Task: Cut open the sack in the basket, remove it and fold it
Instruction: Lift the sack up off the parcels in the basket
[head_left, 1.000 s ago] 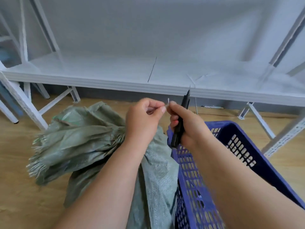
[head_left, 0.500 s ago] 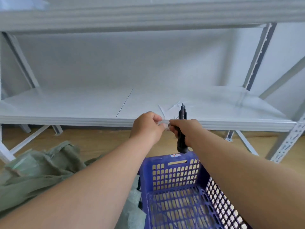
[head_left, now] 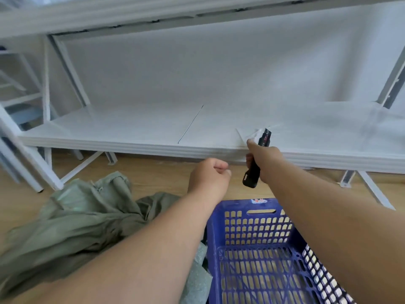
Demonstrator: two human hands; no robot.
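Note:
The green woven sack (head_left: 72,224) lies crumpled on the wooden floor at the left, outside the blue plastic basket (head_left: 258,238), whose inside shows only its slotted floor. My right hand (head_left: 263,159) is stretched toward the low white shelf and grips a black utility knife (head_left: 256,163), tip up, together with a thin white strip (head_left: 255,134) at its top. My left hand (head_left: 209,176) hovers above the basket's far rim, fingers curled shut, with nothing visible in it.
A white metal rack fills the background; its low shelf (head_left: 153,132) has a dark seam line, and a second shelf runs above. Rack legs and braces (head_left: 32,159) stand on the wooden floor (head_left: 153,172) at left and right.
My view has tilted up from the sack to the shelf. My hands have parted: the right one moved forward to the shelf edge with the knife, the left one dropped back.

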